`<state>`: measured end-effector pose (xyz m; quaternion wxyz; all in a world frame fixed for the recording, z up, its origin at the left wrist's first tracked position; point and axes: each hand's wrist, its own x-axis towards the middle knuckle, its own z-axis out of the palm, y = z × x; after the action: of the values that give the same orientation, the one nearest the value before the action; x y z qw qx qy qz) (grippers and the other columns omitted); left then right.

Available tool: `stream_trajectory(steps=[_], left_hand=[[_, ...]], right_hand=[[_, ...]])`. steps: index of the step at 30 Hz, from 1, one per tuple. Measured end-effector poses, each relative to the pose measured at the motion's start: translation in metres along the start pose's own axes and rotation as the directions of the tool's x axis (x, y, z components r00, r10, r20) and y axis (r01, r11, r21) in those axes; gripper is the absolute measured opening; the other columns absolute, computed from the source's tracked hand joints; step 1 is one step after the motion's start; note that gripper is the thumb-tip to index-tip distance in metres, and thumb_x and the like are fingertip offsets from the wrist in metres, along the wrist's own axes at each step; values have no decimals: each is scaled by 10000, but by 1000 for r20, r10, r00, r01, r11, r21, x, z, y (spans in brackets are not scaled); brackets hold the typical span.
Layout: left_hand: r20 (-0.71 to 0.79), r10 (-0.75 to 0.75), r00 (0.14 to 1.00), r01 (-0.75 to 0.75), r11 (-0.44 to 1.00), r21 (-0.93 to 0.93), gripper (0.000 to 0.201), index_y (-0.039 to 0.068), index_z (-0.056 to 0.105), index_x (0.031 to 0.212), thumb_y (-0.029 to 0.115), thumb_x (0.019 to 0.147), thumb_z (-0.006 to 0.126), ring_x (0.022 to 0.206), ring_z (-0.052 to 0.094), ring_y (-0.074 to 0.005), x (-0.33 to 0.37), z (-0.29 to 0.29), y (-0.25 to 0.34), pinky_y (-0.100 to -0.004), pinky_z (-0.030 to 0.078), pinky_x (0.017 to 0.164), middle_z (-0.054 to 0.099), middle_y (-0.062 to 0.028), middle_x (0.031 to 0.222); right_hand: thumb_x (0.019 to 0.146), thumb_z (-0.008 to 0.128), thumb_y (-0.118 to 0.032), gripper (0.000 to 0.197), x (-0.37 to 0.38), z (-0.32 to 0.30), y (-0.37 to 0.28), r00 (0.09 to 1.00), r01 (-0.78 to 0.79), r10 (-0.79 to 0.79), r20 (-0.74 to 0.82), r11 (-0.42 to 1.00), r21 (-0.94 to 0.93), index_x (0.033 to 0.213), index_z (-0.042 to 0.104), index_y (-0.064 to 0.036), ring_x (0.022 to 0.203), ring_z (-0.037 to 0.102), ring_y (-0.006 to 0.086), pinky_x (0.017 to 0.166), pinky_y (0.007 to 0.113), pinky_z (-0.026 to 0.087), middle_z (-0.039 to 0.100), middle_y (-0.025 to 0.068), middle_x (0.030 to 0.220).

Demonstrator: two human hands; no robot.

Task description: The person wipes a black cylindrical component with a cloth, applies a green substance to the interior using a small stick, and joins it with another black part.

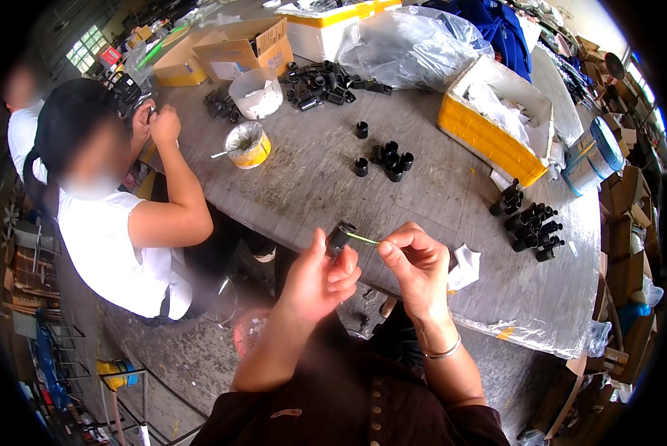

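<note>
My left hand point(322, 269) grips a small black cylindrical part point(340, 235) between thumb and fingers, just above the table's near edge. In my right hand point(415, 262), thumb and forefinger pinch a thin yellow-green stick point(362, 238), whose far end meets the black part. Whether the tip goes inside it, I cannot tell. Ahead on the table stand several similar black cups point(391, 160). More black pieces point(530, 223) are grouped in rows to the right. A crumpled white paper point(464, 268) lies beside my right hand.
A grey table point(311, 178) spreads before me. On it are a yellow-and-white tub point(249, 152), a white container point(256, 93), a heap of black parts point(322, 85), a yellow-edged foam box point(490, 141) and a blue-white bucket point(594, 156). A co-worker point(118, 208) sits at left.
</note>
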<state>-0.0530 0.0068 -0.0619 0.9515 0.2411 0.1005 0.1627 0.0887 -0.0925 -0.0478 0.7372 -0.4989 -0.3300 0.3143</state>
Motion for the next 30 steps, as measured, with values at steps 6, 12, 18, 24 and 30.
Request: stream_trajectory(steps=[6, 12, 18, 24, 30], left_hand=[[49, 3, 999, 7, 978, -210, 635, 58, 453, 709, 614, 974, 299, 487, 264, -74, 2, 7, -4, -218, 227, 406, 323, 33, 622], [135, -10, 991, 48, 958, -282, 637, 51, 448, 708, 609, 977, 301, 486, 260, -80, 4, 7, -8, -219, 226, 408, 319, 20, 626], [89, -3, 996, 22, 976, -218, 630, 37, 479, 742, 595, 983, 311, 514, 280, -86, 3, 3, -6, -224, 237, 430, 325, 21, 634], [109, 12, 994, 5, 989, -147, 627, 19, 534, 800, 586, 981, 335, 547, 307, -94, 3, -3, -5, -233, 256, 460, 339, 29, 643], [15, 6, 1000, -5, 999, -36, 620, 20, 543, 801, 592, 968, 373, 536, 299, -86, 1, -3, -5, -226, 249, 462, 330, 39, 618]], right_hand=[[850, 715, -34, 63, -2, -4, 3, 1000, 12, -12, -3, 1000, 4, 814, 669, -10, 732, 482, 66, 659, 222, 390, 553, -12, 803], [852, 716, -42, 64, -2, -7, 6, 1000, -10, 10, -14, 1000, -1, 815, 675, -10, 726, 479, 65, 657, 221, 387, 552, -13, 803], [852, 720, -50, 70, -2, -8, 4, 1000, -1, 1, -10, 1000, 1, 816, 677, -10, 725, 477, 64, 652, 219, 386, 550, -14, 801], [850, 724, -49, 71, -3, -9, 2, 1000, -23, 23, -11, 1000, -19, 814, 678, -9, 724, 476, 62, 648, 218, 385, 548, -16, 798], [849, 723, -48, 73, -3, -7, 2, 1000, -25, 25, -14, 1000, -15, 810, 676, -8, 715, 472, 58, 635, 218, 380, 540, -20, 793]])
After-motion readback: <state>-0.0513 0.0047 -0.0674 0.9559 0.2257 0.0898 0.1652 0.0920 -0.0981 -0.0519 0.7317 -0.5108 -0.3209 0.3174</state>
